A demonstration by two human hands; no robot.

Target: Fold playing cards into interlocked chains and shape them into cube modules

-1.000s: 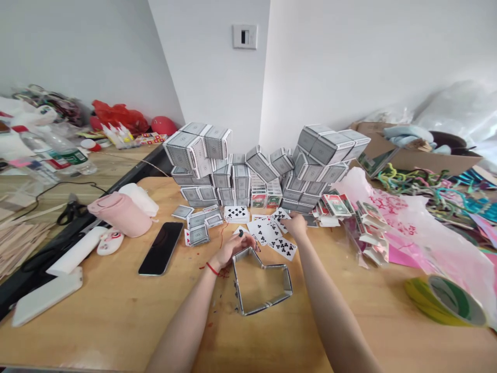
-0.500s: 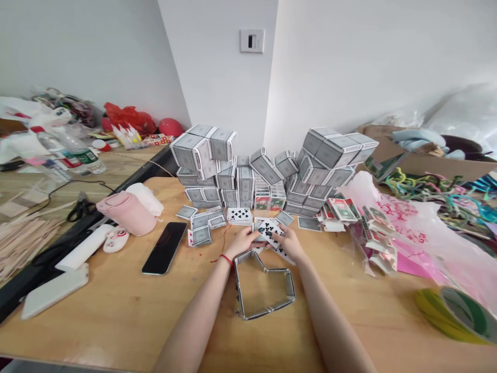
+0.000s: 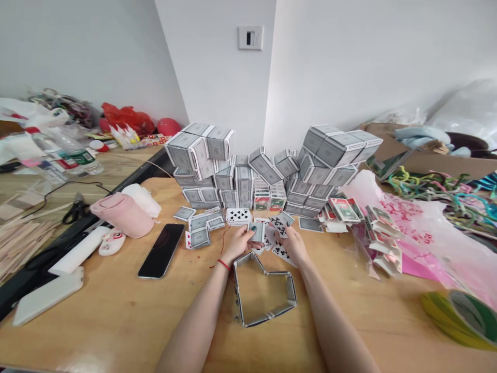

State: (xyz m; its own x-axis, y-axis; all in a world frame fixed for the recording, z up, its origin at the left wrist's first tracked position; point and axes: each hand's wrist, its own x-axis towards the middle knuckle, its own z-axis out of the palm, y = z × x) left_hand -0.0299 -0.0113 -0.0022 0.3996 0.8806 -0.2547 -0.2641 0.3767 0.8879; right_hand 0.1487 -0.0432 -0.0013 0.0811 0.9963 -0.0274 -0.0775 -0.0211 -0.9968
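Note:
My left hand (image 3: pixel 238 241) and my right hand (image 3: pixel 290 242) meet over loose playing cards (image 3: pixel 278 224) lying face up on the wooden table (image 3: pixel 116 305). The left hand pinches a grey-backed card (image 3: pixel 257 231) held upright. The right hand's fingers curl on the spread club cards beside it. Just in front of both hands stands a bent frame of folded cards (image 3: pixel 264 290), open in the middle. A red string circles my left wrist.
A wall of stacked grey card boxes (image 3: pixel 248 166) rises behind the hands. A black phone (image 3: pixel 162 250), a pink pouch (image 3: pixel 122 213) and white cases lie left. Folded card pieces (image 3: pixel 378 243), pink plastic and a green tape roll (image 3: pixel 462 313) lie right.
My right hand pulled back from the far cards to join the left. The left hand now holds a card with its grey back showing.

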